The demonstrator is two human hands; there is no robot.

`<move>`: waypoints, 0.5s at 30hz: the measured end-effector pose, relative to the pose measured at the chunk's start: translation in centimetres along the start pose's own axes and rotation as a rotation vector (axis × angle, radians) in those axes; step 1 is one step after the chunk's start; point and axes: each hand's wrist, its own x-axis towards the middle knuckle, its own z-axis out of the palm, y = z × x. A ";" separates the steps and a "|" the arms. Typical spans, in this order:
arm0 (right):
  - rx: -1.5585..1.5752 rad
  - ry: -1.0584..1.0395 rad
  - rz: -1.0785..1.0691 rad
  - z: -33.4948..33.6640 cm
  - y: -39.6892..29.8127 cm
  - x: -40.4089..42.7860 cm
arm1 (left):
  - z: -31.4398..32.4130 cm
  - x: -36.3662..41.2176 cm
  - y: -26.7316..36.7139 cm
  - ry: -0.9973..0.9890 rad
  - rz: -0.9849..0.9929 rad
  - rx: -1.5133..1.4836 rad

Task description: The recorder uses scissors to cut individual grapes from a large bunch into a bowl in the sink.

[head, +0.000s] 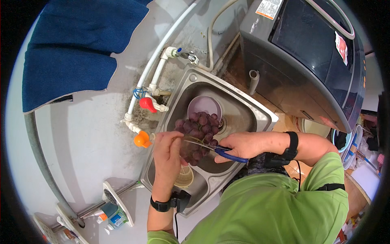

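Note:
A bunch of purple grapes (196,131) hangs over a stainless steel sink (240,119). At the left side of the bunch, my left hand (169,148) holds it near the stem, its fingertips partly hidden. My right hand (239,146) grips blue-handled scissors (230,154), whose blades point left into the bunch. Whether the blades touch a stem cannot be told. Beyond the grapes, a light purple bowl (204,105) stands in the large basin, partly covered by them. A cream plastic strainer basket (185,177) is in the smaller basin, below my left hand.
Taps with a red handle (147,104) and an orange handle (142,139) stick out from the wall on the left. A large dark appliance (292,67) stands beyond the sink at the right. Bottles (117,219) sit on a rack at the lower left.

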 end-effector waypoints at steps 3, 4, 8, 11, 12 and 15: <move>-0.017 0.022 0.015 0.2 0.2 0.0 | 0.5 0.0 -0.1 0.013 -0.065 -0.095; -0.016 0.022 0.014 0.1 0.1 0.0 | 0.6 0.0 -0.1 0.025 -0.074 -0.118; -0.037 -0.003 0.058 -0.2 -0.1 0.0 | 0.8 0.0 -0.2 0.034 -0.082 -0.126; -0.046 -0.024 0.034 -0.2 0.0 0.1 | 0.7 -0.2 -0.2 0.017 -0.069 -0.032; -0.054 -0.037 0.020 -0.2 0.0 0.3 | 0.7 -0.2 -0.4 0.007 -0.042 -0.017; -0.028 -0.058 0.015 -0.5 -1.0 0.1 | 0.8 -0.2 -0.1 -0.018 -0.014 -0.008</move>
